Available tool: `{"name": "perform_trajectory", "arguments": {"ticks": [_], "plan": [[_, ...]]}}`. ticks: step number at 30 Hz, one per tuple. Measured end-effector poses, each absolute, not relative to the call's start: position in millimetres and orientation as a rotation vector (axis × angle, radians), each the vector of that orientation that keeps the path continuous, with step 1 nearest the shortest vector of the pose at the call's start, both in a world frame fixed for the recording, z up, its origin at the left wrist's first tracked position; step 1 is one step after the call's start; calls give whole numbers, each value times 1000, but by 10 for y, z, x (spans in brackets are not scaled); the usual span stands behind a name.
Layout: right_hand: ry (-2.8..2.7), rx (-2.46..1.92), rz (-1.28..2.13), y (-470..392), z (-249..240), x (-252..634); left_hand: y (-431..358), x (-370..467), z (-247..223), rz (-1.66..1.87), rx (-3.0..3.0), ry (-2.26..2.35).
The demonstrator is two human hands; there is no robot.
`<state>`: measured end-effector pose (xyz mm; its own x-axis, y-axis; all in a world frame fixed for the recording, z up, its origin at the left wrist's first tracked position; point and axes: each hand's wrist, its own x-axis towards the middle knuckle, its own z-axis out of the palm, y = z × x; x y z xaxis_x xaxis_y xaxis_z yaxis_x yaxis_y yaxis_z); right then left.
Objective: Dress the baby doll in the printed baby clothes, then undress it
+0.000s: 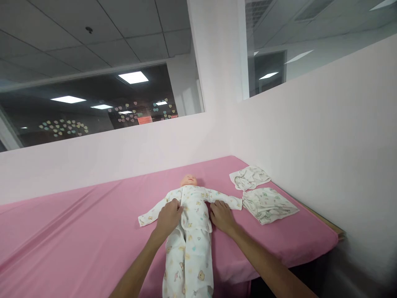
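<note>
A baby doll [189,180] lies on its back on a pink-covered table [93,231], its head away from me. It wears a white patterned top [195,207] with long sleeves spread to both sides and matching trousers [198,265]. My left hand [169,215] is closed on the top's edge at the left side of the chest. My right hand [221,215] rests beside the right side of the doll's body, just under the sleeve, fingers curled against the top; whether they grip the fabric is hidden.
Two white patterned cloth pieces lie to the right of the doll: one [251,178] near the wall, the other [268,205] nearer, by the sleeve's end. White walls [325,136] with windows rise behind and on the right. The table's right corner is rounded.
</note>
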<state>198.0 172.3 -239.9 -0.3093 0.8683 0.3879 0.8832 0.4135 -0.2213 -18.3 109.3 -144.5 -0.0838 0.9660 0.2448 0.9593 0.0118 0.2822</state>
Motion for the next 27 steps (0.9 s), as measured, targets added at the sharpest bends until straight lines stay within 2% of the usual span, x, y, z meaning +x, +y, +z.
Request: {"name": "perform_trajectory", "arguments": {"ticks": [4, 15, 21, 27], "plan": [[-2226, -1494, -49, 1726, -2405, 1987, 1079, -183, -1473, 547, 2149, 2330], [-2239, -1496, -50, 1721, -2395, 1991, 1039, 42, -1453, 150, 2283, 2491], [-2236, -1489, -31, 1703, -2363, 1985, 1063, 84, -1427, 203, 2291, 2408], [-2223, -1479, -4, 1694, -2344, 1974, 1120, -46, -1398, 469, 2234, 2147]]}}
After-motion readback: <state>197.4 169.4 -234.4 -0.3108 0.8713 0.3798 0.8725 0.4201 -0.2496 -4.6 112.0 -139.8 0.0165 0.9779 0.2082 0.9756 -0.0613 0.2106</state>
